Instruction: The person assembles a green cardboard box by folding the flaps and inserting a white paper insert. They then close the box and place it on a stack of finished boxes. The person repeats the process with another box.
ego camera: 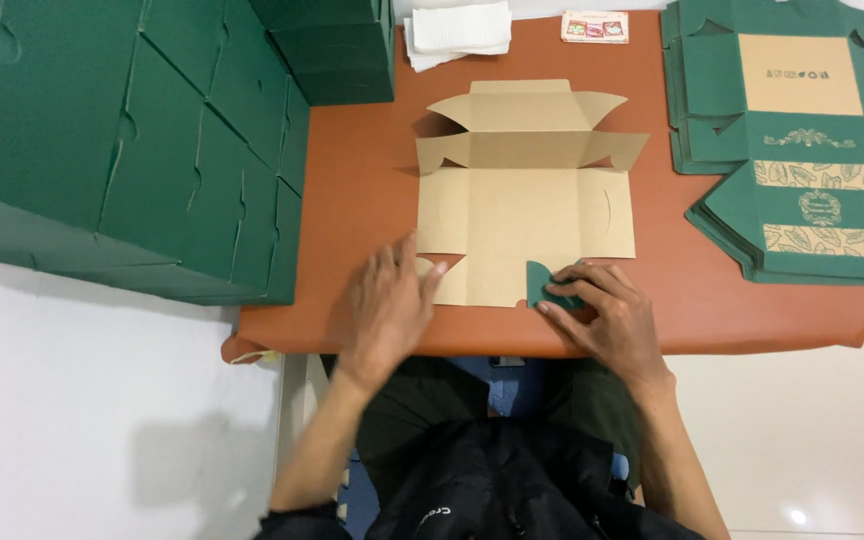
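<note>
While pressing the flat carton blank (525,215) down, left hand (387,305) lies open, palm flat, fingers spread on the near-left corner tab; grips nothing. Right hand (607,310) pinches the near-right flap (542,283), folded up so its green face shows, fingertips closed on it.

Risks, as a judgement:
- Uneven hold: only one corner pinned, so the blank could skid on the smooth brown tabletop (372,190) and crease off its score line.
- Over-bending the small flap could tear it at the slit.
- Far flaps already standing up; a shove forward could flatten them.

Packaging, left to right from the grip:
- Well left of left hand: stack of assembled green boxes (132,140), plain, cut tabs showing.
- Beyond both hands, far edge: white folded paper pile (457,30), then a small card with red and green patches (594,26).
- Right of right hand, apart: pile of flat green blanks (787,140), tan panels with leaf ornament and a medallion emblem; print too small to make out.
</note>
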